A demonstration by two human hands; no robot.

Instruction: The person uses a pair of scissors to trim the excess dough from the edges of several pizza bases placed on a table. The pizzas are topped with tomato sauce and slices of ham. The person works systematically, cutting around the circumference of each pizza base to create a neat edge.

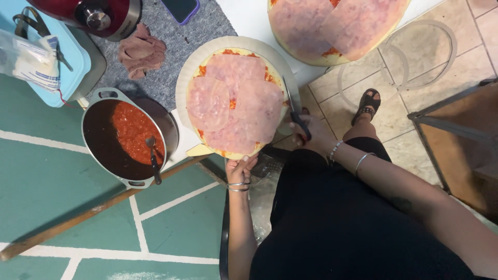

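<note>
A round pizza base [234,103] spread with red sauce and covered with pink ham slices lies on a pale round board [185,88]. My left hand [239,167] grips the near edge of the pizza. My right hand [311,136] holds black-handled scissors [295,115], blades pointing up along the pizza's right edge. Both wrists wear thin bracelets.
A grey pot [104,136] of tomato sauce with a spoon [153,158] stands left of the pizza. A second ham-covered pizza [337,28] sits at the top. A pink cloth [141,53], red appliance [98,15] and blue box [78,62] lie top left. A sandalled foot [367,103] rests on the tiled floor.
</note>
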